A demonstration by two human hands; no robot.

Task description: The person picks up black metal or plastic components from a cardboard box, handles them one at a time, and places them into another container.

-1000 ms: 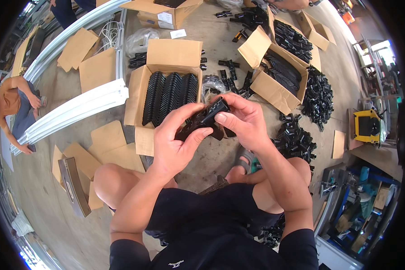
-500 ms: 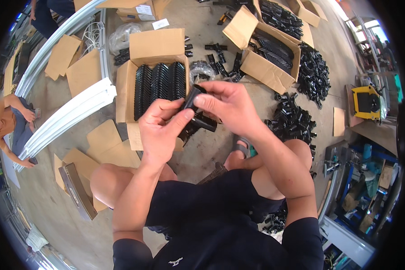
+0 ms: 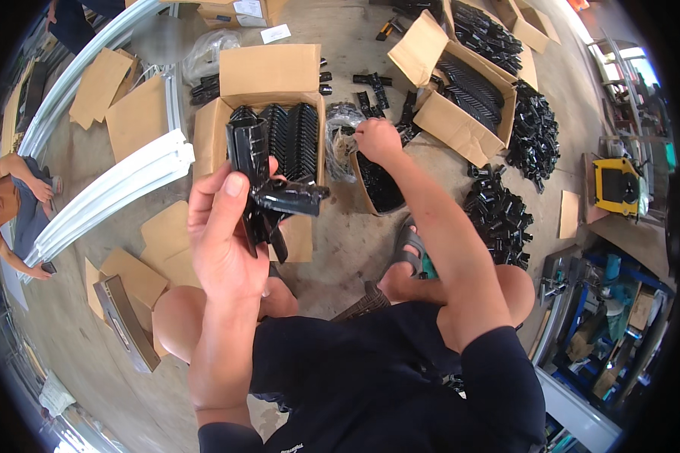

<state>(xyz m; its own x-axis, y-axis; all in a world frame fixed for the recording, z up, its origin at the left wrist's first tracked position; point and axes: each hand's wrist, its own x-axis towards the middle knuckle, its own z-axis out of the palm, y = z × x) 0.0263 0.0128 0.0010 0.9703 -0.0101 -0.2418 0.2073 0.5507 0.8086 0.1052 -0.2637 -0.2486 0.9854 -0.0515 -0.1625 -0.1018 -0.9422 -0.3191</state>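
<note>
My left hand (image 3: 227,226) is closed around a black, glossy branched pipe connector (image 3: 251,155), raised in front of me with its arms pointing up, right and down. My right hand (image 3: 378,141) is stretched forward at the far edge of a small cardboard box (image 3: 361,181) filled with small black pieces (image 3: 383,190). Its fingers are bent and pressed together; what they hold, if anything, is hidden. Behind the left hand stands an open cardboard box (image 3: 210,136) packed with rows of black connectors (image 3: 295,136). A clear plastic bag (image 3: 341,121) lies beside the small box.
Right of me lie heaps of black connectors (image 3: 499,215) and another open box (image 3: 461,132) of them. At left are long white profiles (image 3: 121,192), flattened cardboard (image 3: 162,230) and a seated person (image 3: 19,185). A yellow-framed device (image 3: 614,185) stands far right.
My right hand has let go of the connector and moved forward and right to the small box. My left hand has brought the connector left and closer. The small box is now uncovered.
</note>
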